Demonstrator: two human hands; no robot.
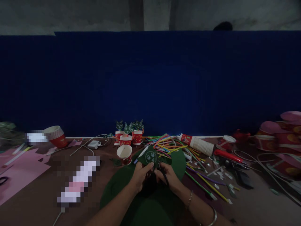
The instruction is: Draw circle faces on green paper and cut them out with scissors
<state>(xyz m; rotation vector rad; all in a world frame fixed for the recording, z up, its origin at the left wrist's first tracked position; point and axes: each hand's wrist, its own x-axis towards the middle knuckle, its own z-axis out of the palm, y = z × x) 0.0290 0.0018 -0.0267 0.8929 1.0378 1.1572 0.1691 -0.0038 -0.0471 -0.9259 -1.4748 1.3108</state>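
Note:
My left hand (142, 174) pinches a dark green sheet of paper (141, 158) with an animal face drawn on it in pale lines. My right hand (168, 176) is closed around dark-handled scissors (164, 174), at the right edge of the drawn face. The blades are mostly hidden by the paper and fingers. Larger green paper (145, 213) spreads beneath both forearms. Just beyond the hands stands a white-rimmed paper cup (124, 153). Behind it are red paper cups (125, 139) topped with green animal faces (128, 128).
Colourful pipe cleaners (168, 142) lie in a heap behind my hands, near a toppled cup stack (197, 144). White scraps (220, 173) and a red-handled tool (228, 155) are at right. Pink paper (25, 171) and a power strip (78, 180) lie left. A blue partition (150, 84) rises behind.

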